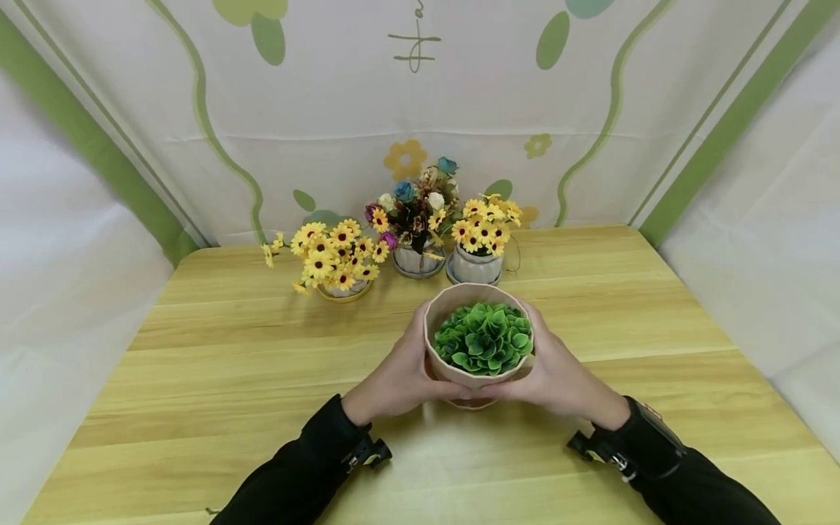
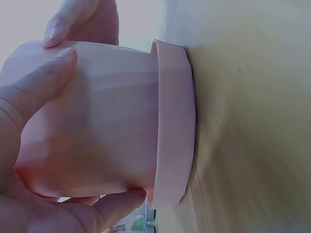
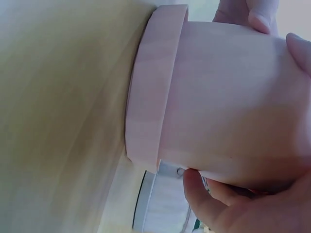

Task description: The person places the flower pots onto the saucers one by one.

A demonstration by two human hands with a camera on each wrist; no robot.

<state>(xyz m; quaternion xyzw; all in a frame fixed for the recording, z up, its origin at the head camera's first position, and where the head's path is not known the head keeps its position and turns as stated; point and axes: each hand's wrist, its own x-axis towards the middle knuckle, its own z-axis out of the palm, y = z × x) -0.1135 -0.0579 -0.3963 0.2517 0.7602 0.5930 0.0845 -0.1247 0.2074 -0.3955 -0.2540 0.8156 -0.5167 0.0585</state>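
Observation:
A pale pink faceted plant pot (image 1: 469, 294) with a leafy green artificial plant (image 1: 484, 339) stands at mid-table in the head view. My left hand (image 1: 403, 368) grips its left side and my right hand (image 1: 554, 372) its right side. Both thumbs lie across the near wall, tips close together, while the other fingers curl round the sides and back. In the left wrist view, the pot sits in a matching saucer (image 2: 176, 121), whose base appears to rest on the table. The right wrist view also shows the pot wall (image 3: 228, 92) upright inside that saucer.
Behind the pot stand two pots of yellow daisies, one left (image 1: 335, 255) and one right (image 1: 485, 226), with a mixed bouquet pot (image 1: 418, 259) between them. The right daisy pot is close behind the pink one. A patterned cloth (image 1: 459, 95) hangs along the wooden table's (image 1: 230, 379) back edge.

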